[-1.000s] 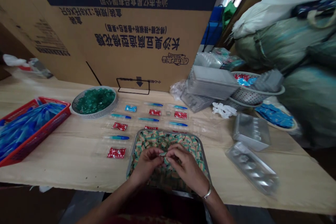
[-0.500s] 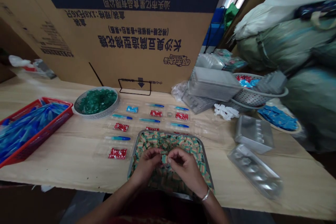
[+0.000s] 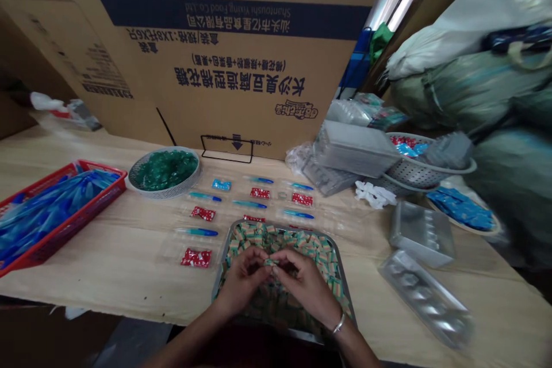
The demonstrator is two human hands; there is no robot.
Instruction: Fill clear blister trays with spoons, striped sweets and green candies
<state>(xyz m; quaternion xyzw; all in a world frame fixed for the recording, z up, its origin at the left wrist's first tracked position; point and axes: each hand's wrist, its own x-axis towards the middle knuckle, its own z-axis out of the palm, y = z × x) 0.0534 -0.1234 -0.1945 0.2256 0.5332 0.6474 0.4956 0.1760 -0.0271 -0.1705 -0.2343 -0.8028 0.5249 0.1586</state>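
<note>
Over a metal tray (image 3: 344,267) heaped with small green-and-tan striped candy pieces (image 3: 317,247), both hands come together at the fingertips. My left hand (image 3: 244,277) pinches one side of a small striped candy piece (image 3: 271,263). From the other side my right hand (image 3: 304,282), with a bracelet (image 3: 338,322) at its wrist, grips the same piece between thumb and index finger. Fingers cover most of that piece. Just beyond the tray lie clear plastic trays holding blue pen-shaped items (image 3: 196,232) and red dotted packets (image 3: 196,257), plus one blue packet (image 3: 221,184).
At left are a red basket (image 3: 97,198) of blue pen-shaped items and a round basket (image 3: 170,191) of green pieces. A large cardboard box (image 3: 241,86) stands behind. Clear plastic trays (image 3: 426,299) and a grey basket (image 3: 405,169) sit at right, with stuffed sacks (image 3: 470,80) beyond.
The camera view has shifted slightly, so the scene sits lower and to the right. My fingertips have drawn closer together and now cover more of the candy piece.
</note>
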